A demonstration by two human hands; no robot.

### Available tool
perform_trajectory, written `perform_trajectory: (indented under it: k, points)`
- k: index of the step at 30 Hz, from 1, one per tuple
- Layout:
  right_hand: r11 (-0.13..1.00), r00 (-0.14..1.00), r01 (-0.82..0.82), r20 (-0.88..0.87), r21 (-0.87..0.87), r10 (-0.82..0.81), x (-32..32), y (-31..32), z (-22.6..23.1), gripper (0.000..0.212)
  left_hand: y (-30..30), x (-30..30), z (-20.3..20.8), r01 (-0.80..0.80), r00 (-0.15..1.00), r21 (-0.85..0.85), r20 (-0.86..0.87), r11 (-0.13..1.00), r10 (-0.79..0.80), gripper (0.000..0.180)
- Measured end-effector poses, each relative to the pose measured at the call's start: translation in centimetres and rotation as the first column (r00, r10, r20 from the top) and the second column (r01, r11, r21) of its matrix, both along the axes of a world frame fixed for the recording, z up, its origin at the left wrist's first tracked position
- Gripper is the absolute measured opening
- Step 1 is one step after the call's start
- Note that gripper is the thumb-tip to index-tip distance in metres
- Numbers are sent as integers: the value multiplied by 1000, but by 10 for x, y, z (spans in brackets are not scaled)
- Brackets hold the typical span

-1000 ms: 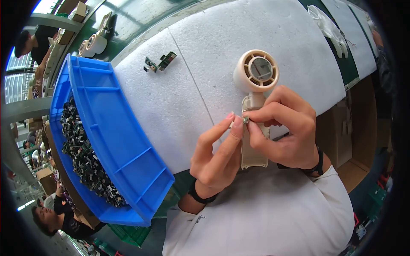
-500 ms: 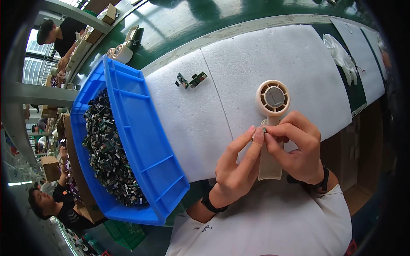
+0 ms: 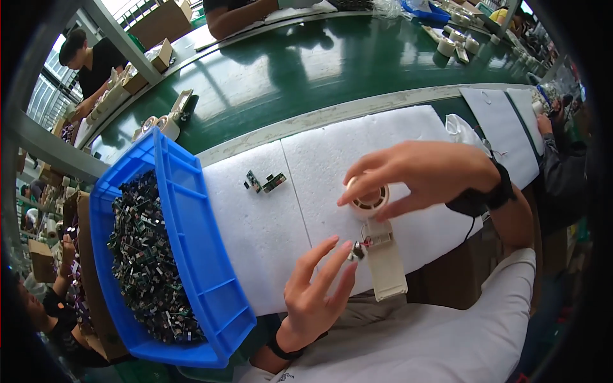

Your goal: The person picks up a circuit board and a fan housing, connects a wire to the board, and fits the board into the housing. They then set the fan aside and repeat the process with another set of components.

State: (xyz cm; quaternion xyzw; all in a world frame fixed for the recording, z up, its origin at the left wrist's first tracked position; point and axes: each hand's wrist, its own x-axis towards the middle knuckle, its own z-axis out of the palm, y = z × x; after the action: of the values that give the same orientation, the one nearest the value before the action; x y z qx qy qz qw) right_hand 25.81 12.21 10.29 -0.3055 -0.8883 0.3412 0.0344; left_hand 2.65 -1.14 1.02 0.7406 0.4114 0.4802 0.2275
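Note:
A small cream hand-held fan [image 3: 380, 246] lies on the white foam mat [image 3: 268, 223], its round head under my right hand [image 3: 418, 179]. My right hand rests fingers spread on the fan head [image 3: 369, 199], holding it down. My left hand [image 3: 317, 287] pinches a small dark metal part [image 3: 356, 253] with short red wires against the fan's handle, between thumb and index finger.
A blue plastic bin [image 3: 185, 255] full of small dark parts stands at my left. Two loose dark parts [image 3: 265, 182] lie on the foam. Beyond is a green conveyor belt [image 3: 306, 70] with fans on it. Other people work at the far left and right.
Both hands were pinched together at the fan's neck. My right hand has since lifted away and spread over the fan head, while my left hand stays at the handle with the small part.

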Motion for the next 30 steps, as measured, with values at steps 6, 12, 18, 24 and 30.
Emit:
perform_trajectory:
  k: [6, 12, 18, 24, 30]
  points:
    - [878, 903, 416, 0, 238, -429, 16, 136, -24, 48, -6, -1, -13, -110, 994, 63, 35, 992, 108, 37]
    - [667, 862, 379, 19, 641, -507, -40, 169, -87, 57, -5, -6, -14, -130, 990, -1, 49, 991, 130, 31]
    - [680, 873, 268, 127, 683, -472, -58, 154, -65, 59, 0, -6, -18, -81, 991, 20, 107, 997, 78, 36]
    - [712, 985, 148, -35, 687, -171, -112, 93, -52, 42, 2, -10, -17, -46, 989, 2, 143, 999, 46, 35]
    - [786, 977, -200, 177, 585, 118, -112, 43, -51, 24, 2, -7, -19, -20, 978, 8, 208, 1000, 18, 33]
